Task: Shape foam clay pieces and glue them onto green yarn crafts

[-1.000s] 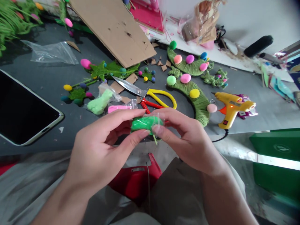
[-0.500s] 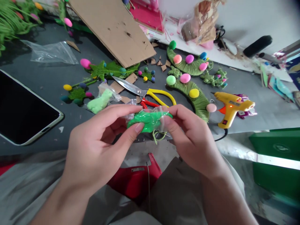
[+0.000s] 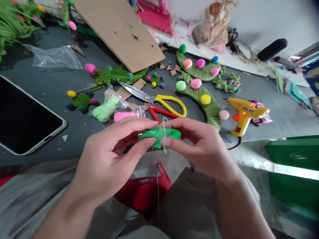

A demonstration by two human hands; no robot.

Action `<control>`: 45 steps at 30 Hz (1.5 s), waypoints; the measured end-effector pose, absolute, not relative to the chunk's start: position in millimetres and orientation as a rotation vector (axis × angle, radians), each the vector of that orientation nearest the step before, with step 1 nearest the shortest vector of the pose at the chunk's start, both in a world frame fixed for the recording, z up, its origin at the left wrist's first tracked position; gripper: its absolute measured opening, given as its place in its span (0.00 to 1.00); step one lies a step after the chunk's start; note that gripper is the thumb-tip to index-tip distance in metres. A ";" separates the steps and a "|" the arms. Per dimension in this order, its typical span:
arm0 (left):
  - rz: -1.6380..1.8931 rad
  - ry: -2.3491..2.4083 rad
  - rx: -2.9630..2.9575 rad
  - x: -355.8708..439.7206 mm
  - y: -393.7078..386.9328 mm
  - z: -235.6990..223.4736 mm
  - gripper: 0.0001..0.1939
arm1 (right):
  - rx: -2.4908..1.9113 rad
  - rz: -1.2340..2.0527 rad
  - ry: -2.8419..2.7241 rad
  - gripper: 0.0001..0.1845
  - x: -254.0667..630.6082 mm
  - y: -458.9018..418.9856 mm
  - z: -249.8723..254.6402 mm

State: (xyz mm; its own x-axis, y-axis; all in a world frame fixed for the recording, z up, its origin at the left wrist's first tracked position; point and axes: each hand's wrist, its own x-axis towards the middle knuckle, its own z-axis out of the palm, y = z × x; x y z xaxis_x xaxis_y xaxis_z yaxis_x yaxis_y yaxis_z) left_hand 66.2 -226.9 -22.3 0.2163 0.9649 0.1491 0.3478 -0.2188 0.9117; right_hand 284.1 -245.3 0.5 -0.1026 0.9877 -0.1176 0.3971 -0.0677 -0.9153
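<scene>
Between my two hands, over the table's front edge, is a lump of bright green modelling clay partly in a clear plastic bag. My left hand pinches its left end between thumb and fingers. With thumb and fingers closed, my right hand grips the right part near the bag's mouth. Just beyond lie a bag of pink clay and a bag of pale green clay. Scissors with one yellow and one red handle rest behind my hands. Light green strands show by the bag.
Green yarn-wrapped crescents with coloured balls lie right of centre. A yellow hot glue gun with a lit red light sits at the right. A phone lies at the left, cardboard behind. A green bin stands lower right.
My hands have drawn closer together and slightly lower, with the right thumb now over the clay. More green clay shows past the bag's mouth. The pink clay bag has come into view.
</scene>
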 end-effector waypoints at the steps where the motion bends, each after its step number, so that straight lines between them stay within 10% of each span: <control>1: 0.985 1.223 1.722 66.2 -226.9 -22.3 0.12 | -1.507 1.165 -1.551 0.11 283.8 -244.7 -0.8; 25: 1.070 1.242 1.454 74.8 -227.1 -19.3 0.08 | -1.656 0.967 -1.513 0.05 289.1 -249.3 14.4; 32: 0.938 1.250 1.347 74.7 -223.5 -27.4 0.24 | -1.508 1.041 -1.733 0.11 284.3 -251.3 9.6; 45: 0.874 1.322 1.468 69.5 -226.1 -29.5 0.13 | -1.380 0.987 -1.812 0.09 281.4 -253.0 3.3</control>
